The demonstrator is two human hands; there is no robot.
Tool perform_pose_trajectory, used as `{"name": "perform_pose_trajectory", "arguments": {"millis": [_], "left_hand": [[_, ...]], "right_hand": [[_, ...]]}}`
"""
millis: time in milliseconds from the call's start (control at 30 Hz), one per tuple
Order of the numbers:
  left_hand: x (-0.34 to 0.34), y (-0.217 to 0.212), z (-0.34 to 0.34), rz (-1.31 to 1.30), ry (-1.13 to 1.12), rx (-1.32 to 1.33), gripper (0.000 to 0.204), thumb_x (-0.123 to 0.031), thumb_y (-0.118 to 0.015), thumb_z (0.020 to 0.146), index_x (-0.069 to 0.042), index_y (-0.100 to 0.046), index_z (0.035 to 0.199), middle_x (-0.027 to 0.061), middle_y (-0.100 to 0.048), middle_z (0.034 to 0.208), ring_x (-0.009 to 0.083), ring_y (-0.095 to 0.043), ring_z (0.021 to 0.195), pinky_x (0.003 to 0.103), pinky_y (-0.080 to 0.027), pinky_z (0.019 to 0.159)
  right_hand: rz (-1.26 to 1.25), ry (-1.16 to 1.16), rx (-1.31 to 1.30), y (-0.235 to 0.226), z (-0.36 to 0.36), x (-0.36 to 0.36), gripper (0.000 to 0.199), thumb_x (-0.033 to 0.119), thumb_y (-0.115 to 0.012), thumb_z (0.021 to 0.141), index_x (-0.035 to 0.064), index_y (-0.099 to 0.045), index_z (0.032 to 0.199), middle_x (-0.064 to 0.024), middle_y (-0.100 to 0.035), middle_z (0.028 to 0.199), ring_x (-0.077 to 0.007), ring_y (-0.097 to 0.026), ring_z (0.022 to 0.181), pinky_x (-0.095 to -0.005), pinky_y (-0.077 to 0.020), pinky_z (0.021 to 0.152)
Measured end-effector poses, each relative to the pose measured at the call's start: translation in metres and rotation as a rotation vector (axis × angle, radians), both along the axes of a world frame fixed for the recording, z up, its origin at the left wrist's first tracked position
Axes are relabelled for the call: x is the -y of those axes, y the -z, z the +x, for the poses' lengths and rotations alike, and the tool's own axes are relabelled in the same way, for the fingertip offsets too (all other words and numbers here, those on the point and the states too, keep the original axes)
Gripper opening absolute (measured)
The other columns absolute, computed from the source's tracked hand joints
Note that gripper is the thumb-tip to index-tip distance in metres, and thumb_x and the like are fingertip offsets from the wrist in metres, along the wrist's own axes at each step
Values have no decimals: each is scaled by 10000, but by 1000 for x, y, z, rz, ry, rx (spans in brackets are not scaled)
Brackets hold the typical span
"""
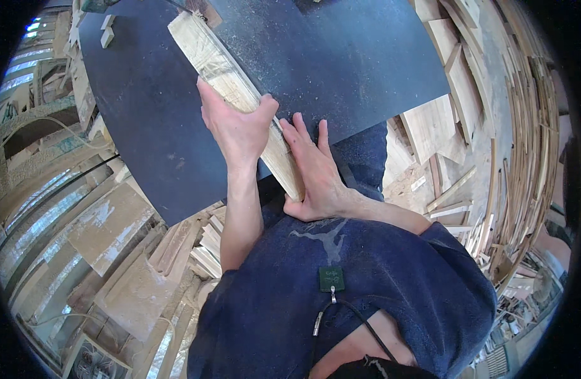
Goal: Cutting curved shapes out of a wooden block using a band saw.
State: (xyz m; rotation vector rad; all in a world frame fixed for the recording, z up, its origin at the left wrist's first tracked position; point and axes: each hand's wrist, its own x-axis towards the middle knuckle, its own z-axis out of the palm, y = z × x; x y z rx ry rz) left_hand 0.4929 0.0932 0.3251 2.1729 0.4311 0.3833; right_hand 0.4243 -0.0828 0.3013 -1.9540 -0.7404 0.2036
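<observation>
A long pale wooden board (209, 55) with rough, dark-streaked grain lies at a slant across a dark tabletop (154, 126). Its far end points up and left, its near end toward my body. My left hand (237, 129) is closed round the board's middle, thumb on the right edge and fingers over the left edge. My right hand (317, 170) lies against the right side of the near end, fingers stretched and apart. Its thumb reaches the board's near tip. The undersides of the board and of both hands are hidden.
Small wood offcuts (107, 31) rest at the tabletop's far left. Sawdust is scattered beyond the board. Stacked planks and panels (433, 126) stand at the right, with long thin strips (527, 145) farther out. Dusty boards (110, 221) and a cable (56, 123) are at the left.
</observation>
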Motion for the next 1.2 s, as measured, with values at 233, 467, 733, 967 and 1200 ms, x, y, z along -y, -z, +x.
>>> {"name": "perform_pose_trajectory", "arguments": {"millis": [233, 467, 733, 967, 1200], "left_hand": [[-3, 3, 5, -83, -8, 48, 780, -167, -855, 684, 39, -481, 1337, 243, -655, 1163, 460, -610, 1124, 551, -450, 1047], [-4, 4, 5, -61, -7, 52, 797, -181, -850, 692, 38, -477, 1361, 237, -661, 1181, 460, -616, 1120, 551, -437, 1073], [-4, 5, -2, -33, 13, 80, 779, -187, -850, 691, 37, -488, 1343, 234, -662, 1171, 457, -625, 1101, 544, -456, 1045], [-9, 3, 8, -15, 8, 55, 768, -187, -853, 684, 28, -495, 1329, 230, -668, 1151, 456, -628, 1099, 550, -459, 1035], [-7, -2, 8, -52, 10, 30, 758, -179, -847, 685, 30, -502, 1327, 237, -683, 1131, 452, -643, 1099, 540, -478, 1027]], "right_hand": [[19, 8, 15, 1, 0, -4, 1223, 240, -749, 644, -53, -168, 1680, -293, -296, 1715, -508, -147, 1650, -731, 43, 1279], [37, 23, 77, 4, 0, -4, 1221, 281, -750, 655, -57, -177, 1678, -293, -291, 1718, -508, -155, 1648, -724, 41, 1282], [32, 24, 47, 0, -11, -3, 1242, 225, -774, 622, -112, -179, 1659, -340, -299, 1699, -549, -178, 1628, -740, 14, 1281], [34, 25, 77, 4, -1, -9, 1265, 232, -775, 618, -112, -148, 1662, -351, -290, 1696, -566, -173, 1621, -747, 10, 1276], [60, 45, 44, 10, -5, -14, 1251, 268, -754, 645, -69, -143, 1683, -310, -266, 1724, -526, -124, 1648, -731, 38, 1279]]}}
